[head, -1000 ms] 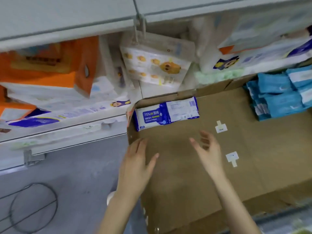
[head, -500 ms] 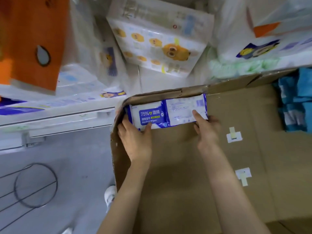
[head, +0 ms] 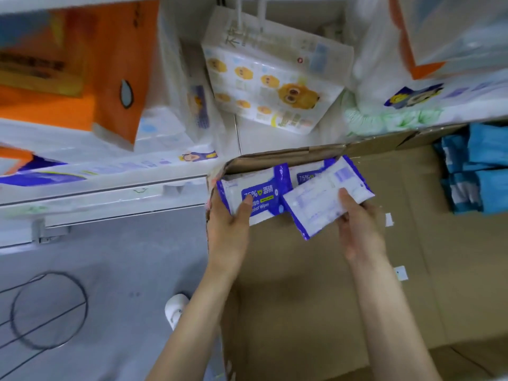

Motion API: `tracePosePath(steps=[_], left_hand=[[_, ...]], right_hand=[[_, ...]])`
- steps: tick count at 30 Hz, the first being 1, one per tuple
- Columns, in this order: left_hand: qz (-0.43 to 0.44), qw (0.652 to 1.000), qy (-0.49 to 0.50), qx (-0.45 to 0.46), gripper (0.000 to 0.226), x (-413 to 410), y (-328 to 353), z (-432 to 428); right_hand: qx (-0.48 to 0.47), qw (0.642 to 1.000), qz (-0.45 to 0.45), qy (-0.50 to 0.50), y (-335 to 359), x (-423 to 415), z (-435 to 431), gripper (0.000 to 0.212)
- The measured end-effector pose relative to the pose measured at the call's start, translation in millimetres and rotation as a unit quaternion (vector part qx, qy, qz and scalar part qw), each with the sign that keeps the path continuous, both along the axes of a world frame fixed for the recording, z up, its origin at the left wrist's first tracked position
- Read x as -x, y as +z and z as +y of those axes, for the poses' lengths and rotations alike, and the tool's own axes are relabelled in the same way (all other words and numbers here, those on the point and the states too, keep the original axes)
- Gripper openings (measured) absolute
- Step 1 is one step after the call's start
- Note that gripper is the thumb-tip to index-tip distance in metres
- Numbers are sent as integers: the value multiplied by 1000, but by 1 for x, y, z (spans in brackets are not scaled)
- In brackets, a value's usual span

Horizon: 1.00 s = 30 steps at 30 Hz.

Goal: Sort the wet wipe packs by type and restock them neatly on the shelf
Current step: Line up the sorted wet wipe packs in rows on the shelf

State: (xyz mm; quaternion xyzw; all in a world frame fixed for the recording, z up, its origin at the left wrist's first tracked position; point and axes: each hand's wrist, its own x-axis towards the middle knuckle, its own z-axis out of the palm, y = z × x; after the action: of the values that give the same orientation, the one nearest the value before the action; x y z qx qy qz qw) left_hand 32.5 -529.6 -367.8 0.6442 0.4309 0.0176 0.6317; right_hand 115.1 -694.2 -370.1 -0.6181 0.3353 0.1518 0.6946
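Blue-and-white alcohol wipe packs sit in the far left corner of a large cardboard box (head: 316, 284). My left hand (head: 228, 232) grips one pack (head: 258, 193) with its printed front facing me, thumb on the label. My right hand (head: 360, 229) holds a second pack (head: 321, 202), tilted with its plain back up. A third pack (head: 308, 176) peeks out behind it against the box wall. Teal wipe packs (head: 472, 174) are stacked at the box's far right.
A white shelf edge (head: 104, 196) runs left of the box, loaded with orange tissue packs (head: 82, 64) and white printed packs (head: 269, 83). A grey floor (head: 110, 284) with a wire ring (head: 49, 309) and a white shoe (head: 176, 309) lies at lower left.
Both hands reached into the box corner, closed on the blue-and-white packs, and the right hand has lifted and tilted one pack away from the others.
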Motion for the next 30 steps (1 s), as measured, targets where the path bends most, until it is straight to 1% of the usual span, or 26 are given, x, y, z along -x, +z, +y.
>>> tracePosePath(steps=[1, 2, 3, 4, 6, 9, 12, 15, 17, 18, 20, 22, 24, 25, 27, 30], left_hand=[[-13, 1000, 6, 15, 38, 12, 9, 6], [-24, 999, 8, 24, 32, 24, 20, 12], [-34, 999, 5, 30, 22, 37, 31, 18], [-46, 998, -2, 36, 15, 49, 44, 24], [-67, 995, -14, 67, 15, 76, 73, 34], [-100, 986, 2, 136, 13, 119, 114, 56], [-152, 967, 39, 200, 19, 167, 156, 89], [-195, 948, 45, 246, 31, 211, 190, 122], [-214, 942, 52, 253, 44, 237, 207, 142], [-226, 939, 56, 254, 47, 249, 216, 152], [-252, 934, 55, 248, 49, 271, 232, 169], [-271, 931, 52, 239, 44, 290, 247, 183], [-283, 928, 62, 234, 41, 307, 257, 194], [-289, 925, 73, 234, 41, 313, 262, 199], [-305, 918, 95, 235, 43, 326, 271, 208], [-323, 907, 113, 244, 36, 343, 282, 220]], right_hand=[[31, 999, -15, 39, 14, 9, -2, 24], [55, 995, -25, 80, 30, 20, -1, 19], [68, 990, -32, 116, 45, 32, 3, 14], [67, 986, -37, 145, 60, 45, 11, 12], [52, 981, -63, 179, 90, 76, 38, 10], [48, 969, -138, 198, 128, 121, 79, 9], [52, 959, -187, 207, 162, 163, 116, 10], [61, 942, -221, 246, 190, 208, 163, 11], [73, 925, -254, 273, 207, 236, 195, 29], [63, 916, -265, 295, 215, 249, 209, 32], [7, 911, -247, 330, 232, 271, 234, 25], [-60, 900, -225, 369, 249, 293, 257, 33], [-92, 889, -225, 387, 258, 312, 277, 38], [-104, 888, -219, 390, 263, 319, 286, 40], [-107, 877, -207, 419, 270, 330, 303, 52], [-110, 863, -204, 450, 278, 342, 319, 48]])
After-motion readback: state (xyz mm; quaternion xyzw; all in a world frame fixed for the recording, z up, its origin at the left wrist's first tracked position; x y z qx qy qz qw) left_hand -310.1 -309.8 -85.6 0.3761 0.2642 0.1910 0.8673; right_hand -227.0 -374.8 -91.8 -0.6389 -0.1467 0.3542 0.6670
